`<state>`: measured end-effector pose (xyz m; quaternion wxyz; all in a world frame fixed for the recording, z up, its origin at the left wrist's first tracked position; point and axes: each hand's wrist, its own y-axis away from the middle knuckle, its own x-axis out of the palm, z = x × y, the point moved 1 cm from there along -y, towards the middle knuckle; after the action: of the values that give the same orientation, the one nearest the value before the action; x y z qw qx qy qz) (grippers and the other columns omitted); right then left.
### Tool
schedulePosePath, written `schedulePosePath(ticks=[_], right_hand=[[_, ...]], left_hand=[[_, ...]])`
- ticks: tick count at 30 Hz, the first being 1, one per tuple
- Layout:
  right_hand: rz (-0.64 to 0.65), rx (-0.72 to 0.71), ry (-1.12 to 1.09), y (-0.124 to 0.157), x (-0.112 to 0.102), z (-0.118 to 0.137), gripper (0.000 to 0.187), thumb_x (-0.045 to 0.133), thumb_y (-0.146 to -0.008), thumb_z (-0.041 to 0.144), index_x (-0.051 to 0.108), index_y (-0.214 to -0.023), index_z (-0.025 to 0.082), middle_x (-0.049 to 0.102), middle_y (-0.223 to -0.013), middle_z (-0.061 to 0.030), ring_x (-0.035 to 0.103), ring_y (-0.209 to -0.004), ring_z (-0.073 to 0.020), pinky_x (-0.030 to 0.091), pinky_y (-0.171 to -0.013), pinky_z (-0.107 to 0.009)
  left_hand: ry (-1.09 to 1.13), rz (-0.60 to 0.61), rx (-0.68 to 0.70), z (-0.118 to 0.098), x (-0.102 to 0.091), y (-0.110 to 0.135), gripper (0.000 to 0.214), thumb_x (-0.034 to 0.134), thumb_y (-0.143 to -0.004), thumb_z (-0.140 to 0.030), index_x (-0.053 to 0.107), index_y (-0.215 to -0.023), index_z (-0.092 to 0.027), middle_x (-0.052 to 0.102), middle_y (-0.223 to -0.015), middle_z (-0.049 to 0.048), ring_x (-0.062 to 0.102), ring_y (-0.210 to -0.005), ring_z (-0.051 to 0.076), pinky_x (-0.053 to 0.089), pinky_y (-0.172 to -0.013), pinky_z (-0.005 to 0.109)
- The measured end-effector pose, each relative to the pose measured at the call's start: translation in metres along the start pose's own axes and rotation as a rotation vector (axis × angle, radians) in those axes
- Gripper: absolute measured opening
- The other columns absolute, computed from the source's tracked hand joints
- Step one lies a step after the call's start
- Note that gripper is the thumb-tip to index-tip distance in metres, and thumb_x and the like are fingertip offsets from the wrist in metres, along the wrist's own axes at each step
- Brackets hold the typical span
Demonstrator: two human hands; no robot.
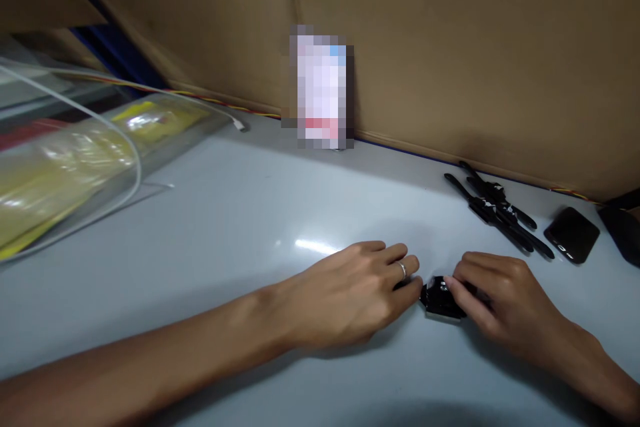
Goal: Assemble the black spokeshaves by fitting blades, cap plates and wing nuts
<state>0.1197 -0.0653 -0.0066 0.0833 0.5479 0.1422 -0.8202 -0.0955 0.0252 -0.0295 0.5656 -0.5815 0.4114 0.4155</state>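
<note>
On the grey table [240,227], the thumb and fingers of the right hand [507,293] are grasping a small black object [443,307], which is lying on the table between the 2 hands. The fingers of the left hand [350,297], 1 of them wearing a silver ring [403,271], are curving near its left end; whether they are gripping it, I cannot tell. Beyond the right hand, several long black pieces [505,218] are lying near a flat black item [571,235]. Farther left, a white cable [137,163] is crossing a yellow plastic package [80,167].
</note>
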Motion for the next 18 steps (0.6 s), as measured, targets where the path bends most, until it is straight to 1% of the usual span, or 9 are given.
schedulePosePath(ticks=[2, 6, 9, 12, 16, 18], right_hand=[[-0.023, -0.070, 0.054, 0.0027, -0.0020, 0.0036, 0.035, 0.048, -0.099, 0.018, 0.057, -0.065, 0.017, 0.051, -0.061, 0.0011, 0.042, -0.054, -0.0107, 0.030, -0.055, -0.029], [-0.005, -0.127, -0.049, 0.0020, -0.0062, 0.0091, 0.038, 0.051, -0.100, 0.018, 0.061, -0.064, 0.017, 0.047, -0.057, 0.0035, 0.039, -0.049, -0.0082, 0.029, -0.051, -0.026], [-0.028, -0.128, -0.085, 0.0007, -0.0063, 0.0101, 0.036, 0.053, -0.101, 0.019, 0.067, -0.068, 0.016, 0.047, -0.057, 0.0038, 0.040, -0.050, -0.0079, 0.029, -0.051, -0.025], [-0.066, -0.120, -0.065, 0.0016, -0.0041, 0.0085, 0.033, 0.053, -0.102, 0.020, 0.072, -0.075, 0.015, 0.051, -0.059, 0.0024, 0.043, -0.053, -0.0089, 0.031, -0.053, -0.025], [-0.063, -0.115, -0.058, 0.0021, -0.0015, 0.0043, 0.027, 0.054, -0.103, 0.022, 0.075, -0.087, 0.016, 0.058, -0.064, 0.0013, 0.050, -0.056, -0.0096, 0.034, -0.056, -0.025], [-0.085, -0.096, -0.027, 0.0011, -0.0017, 0.0021, 0.030, 0.054, -0.102, 0.022, 0.072, -0.080, 0.016, 0.058, -0.063, 0.0011, 0.049, -0.055, -0.0099, 0.034, -0.055, -0.026]], left_hand=[[0.006, 0.008, -0.003, -0.0001, -0.0004, 0.0000, 0.015, 0.051, -0.096, -0.010, 0.066, -0.098, -0.014, 0.062, -0.086, 0.0043, 0.055, -0.076, 0.020, 0.046, -0.062, 0.034], [0.016, 0.022, -0.004, -0.0002, -0.0010, -0.0003, 0.014, 0.052, -0.095, -0.011, 0.066, -0.098, -0.015, 0.062, -0.086, 0.0043, 0.055, -0.077, 0.021, 0.045, -0.061, 0.034], [0.012, 0.009, 0.003, -0.0001, -0.0008, 0.0000, 0.015, 0.052, -0.095, -0.010, 0.065, -0.097, -0.014, 0.062, -0.086, 0.0045, 0.055, -0.076, 0.021, 0.045, -0.061, 0.035], [0.000, 0.005, 0.001, 0.0001, 0.0000, -0.0001, 0.015, 0.051, -0.095, -0.010, 0.065, -0.098, -0.014, 0.062, -0.085, 0.0044, 0.054, -0.075, 0.021, 0.044, -0.061, 0.034], [-0.007, -0.002, 0.000, 0.0001, 0.0005, -0.0009, 0.015, 0.051, -0.094, -0.008, 0.064, -0.099, -0.013, 0.062, -0.084, 0.0043, 0.054, -0.075, 0.021, 0.043, -0.061, 0.034], [-0.010, -0.012, -0.001, -0.0001, 0.0003, -0.0009, 0.016, 0.051, -0.093, -0.007, 0.064, -0.100, -0.013, 0.062, -0.084, 0.0043, 0.053, -0.074, 0.020, 0.042, -0.061, 0.033]])
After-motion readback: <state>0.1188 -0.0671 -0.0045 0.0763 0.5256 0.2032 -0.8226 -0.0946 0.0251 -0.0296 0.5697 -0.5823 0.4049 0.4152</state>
